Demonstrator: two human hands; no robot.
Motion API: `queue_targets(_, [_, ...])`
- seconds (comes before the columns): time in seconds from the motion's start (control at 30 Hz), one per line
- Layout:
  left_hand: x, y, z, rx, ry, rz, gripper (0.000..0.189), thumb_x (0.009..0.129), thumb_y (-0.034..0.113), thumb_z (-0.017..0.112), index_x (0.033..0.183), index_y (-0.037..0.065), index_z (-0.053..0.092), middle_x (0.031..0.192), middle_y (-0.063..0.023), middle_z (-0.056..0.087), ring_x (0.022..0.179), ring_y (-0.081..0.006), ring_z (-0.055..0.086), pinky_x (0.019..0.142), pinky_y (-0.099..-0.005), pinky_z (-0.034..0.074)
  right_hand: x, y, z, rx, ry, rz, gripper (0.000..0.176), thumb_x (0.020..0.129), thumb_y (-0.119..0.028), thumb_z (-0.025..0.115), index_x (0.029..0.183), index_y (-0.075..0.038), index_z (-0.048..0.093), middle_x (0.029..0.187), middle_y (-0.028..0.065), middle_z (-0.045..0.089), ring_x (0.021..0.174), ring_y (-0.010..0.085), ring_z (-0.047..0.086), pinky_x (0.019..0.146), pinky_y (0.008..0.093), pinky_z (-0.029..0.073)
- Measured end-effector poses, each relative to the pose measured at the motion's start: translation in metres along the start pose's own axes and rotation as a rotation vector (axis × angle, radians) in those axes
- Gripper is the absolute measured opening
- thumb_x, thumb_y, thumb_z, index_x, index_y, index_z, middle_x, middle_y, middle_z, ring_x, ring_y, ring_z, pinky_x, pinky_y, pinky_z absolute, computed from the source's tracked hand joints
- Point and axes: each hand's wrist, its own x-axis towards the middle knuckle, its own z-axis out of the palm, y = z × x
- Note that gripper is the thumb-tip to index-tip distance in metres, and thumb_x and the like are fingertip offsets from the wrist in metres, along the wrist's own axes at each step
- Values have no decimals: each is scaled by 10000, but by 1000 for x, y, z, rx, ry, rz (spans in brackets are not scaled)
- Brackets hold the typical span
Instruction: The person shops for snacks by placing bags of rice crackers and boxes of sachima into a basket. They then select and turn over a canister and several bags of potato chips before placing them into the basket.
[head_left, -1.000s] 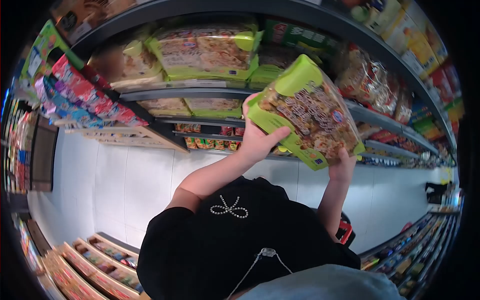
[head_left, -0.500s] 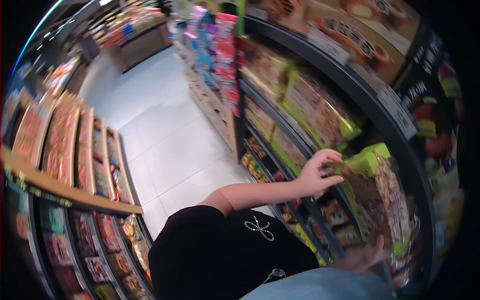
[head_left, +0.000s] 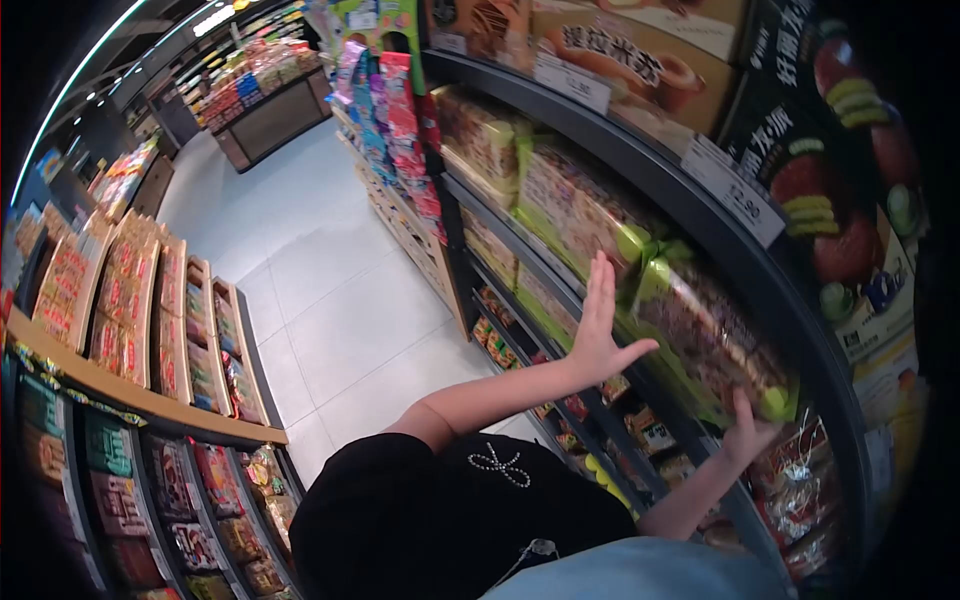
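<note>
A clear snack package with green trim [head_left: 705, 335] lies at the front of a shelf at right, in line with a similar green package [head_left: 580, 205]. At its lower end is my right hand [head_left: 752, 435], the thumb against the near side and the other fingers mostly hidden. My left hand [head_left: 600, 340] is open by the package's upper end, fingers stretched out together and thumb apart, palm turned towards the shelf. Dark, nutty-looking pieces show through the wrapper.
Above runs a dark shelf edge [head_left: 620, 100] with price tags [head_left: 735, 190] and boxed cakes [head_left: 630, 60]. Lower shelves hold more packs. Wooden snack racks [head_left: 125, 290] stand at left, across a pale tiled aisle [head_left: 330, 290]. Hanging bags [head_left: 402, 130] mark the shelf's end.
The package has gone from tilted out in front of the shelf to lying in the row. My left hand has straightened its curled fingers and moved slightly left; my right hand has moved up.
</note>
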Motion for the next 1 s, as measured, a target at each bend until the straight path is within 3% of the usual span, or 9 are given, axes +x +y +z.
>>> queue_targets(0.03, [1,-3,3,-1,-1,-5,1066,648,308,740,1357,-21,15,1401,-262,9,1306,-384,68,1041,-418,143,1,3,1,-21,59,131,601,586,99,694,1135,27,461,1039,98,542,918,180,545,817,297,449])
queue_targets(0.07, [1,-4,5,29,8,12,1069,645,308,742,1357,-22,15,1401,-263,5,1306,-385,60,1042,-418,140,1,9,4,87,45,157,567,603,106,686,1121,22,471,1034,93,547,905,176,551,813,295,450])
queue_targets(0.23, [-2,-17,16,72,30,61,1069,652,293,739,1355,-21,-3,1393,-280,-25,1305,-399,21,1039,-439,125,1,-9,11,20,-19,213,537,646,125,648,1132,44,435,1016,112,548,886,187,577,766,287,493])
queue_targets(0.37, [-5,-20,22,51,45,73,1059,666,289,732,1356,-19,-9,1393,-275,-56,1305,-399,-6,1035,-451,115,3,-4,6,4,-12,272,543,688,31,672,1172,6,426,1071,88,538,955,172,543,841,291,422])
queue_targets(0.57, [-1,-24,26,40,62,81,1026,701,316,700,1357,-14,-17,1394,-271,-74,1299,-414,-40,1031,-474,74,9,8,-2,136,-97,323,545,709,10,667,1191,-8,413,1109,79,529,992,164,521,868,289,397])
queue_targets(0.8, [-1,-31,36,61,67,74,770,856,317,481,1353,-30,6,1394,-273,-84,1285,-450,-46,1021,-500,26,-6,13,16,55,4,232,512,734,-14,655,1184,-15,411,1091,65,528,982,153,514,851,274,396])
queue_targets(1.0, [0,-39,44,49,83,77,673,894,312,374,1341,-62,37,1383,-301,-51,1267,-488,-44,1015,-523,41,-13,25,18,-62,-29,69,495,757,-74,658,1174,-5,400,1102,66,509,996,155,494,866,271,377])
